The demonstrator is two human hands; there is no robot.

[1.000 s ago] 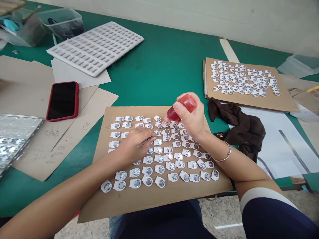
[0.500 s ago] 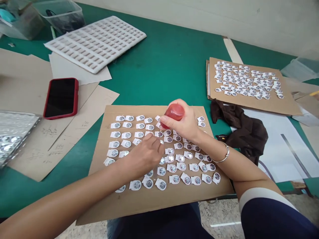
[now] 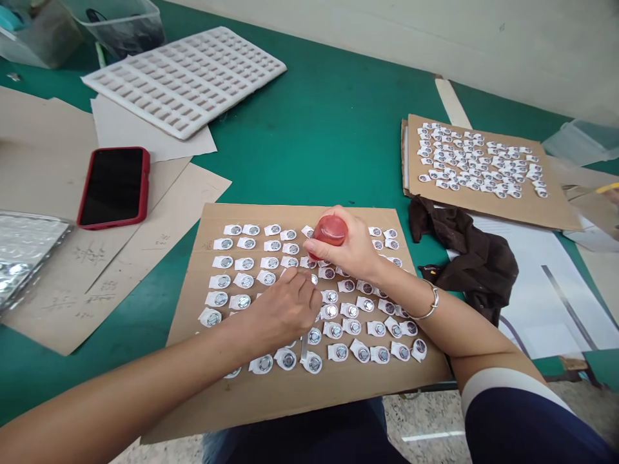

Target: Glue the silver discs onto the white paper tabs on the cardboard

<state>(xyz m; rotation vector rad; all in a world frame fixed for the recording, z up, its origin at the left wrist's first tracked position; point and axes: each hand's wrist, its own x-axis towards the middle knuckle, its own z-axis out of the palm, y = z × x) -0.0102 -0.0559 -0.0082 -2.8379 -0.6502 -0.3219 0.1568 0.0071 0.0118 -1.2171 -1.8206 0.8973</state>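
Observation:
My right hand point(image 3: 355, 248) is wrapped round a red, rounded, glossy squeeze bottle point(image 3: 331, 230), tilted over the cardboard sheet; its tip is hidden. Just to its left and nearer to me, my left hand point(image 3: 293, 299) is closed, knuckles up. A thin metal strip point(image 3: 304, 348) sticks out below that fist, its other end out of sight. Under both hands lies the cardboard sheet point(image 3: 271, 403), with rows of round silvery metal pieces point(image 3: 313, 362) on small white tabs. Both hands cover some of these pieces.
A second cardboard point(image 3: 556, 206) with similar pieces is at the right, beside a dark brown cloth point(image 3: 469, 251). A white slotted tray point(image 3: 188, 80), a red-cased phone point(image 3: 115, 187) and a plastic bag point(image 3: 31, 248) lie left. Clear plastic bins point(image 3: 120, 29) stand behind.
My right hand and the red bottle have shifted slightly left and down. My left hand has turned a little, and the metal strip now shows below it.

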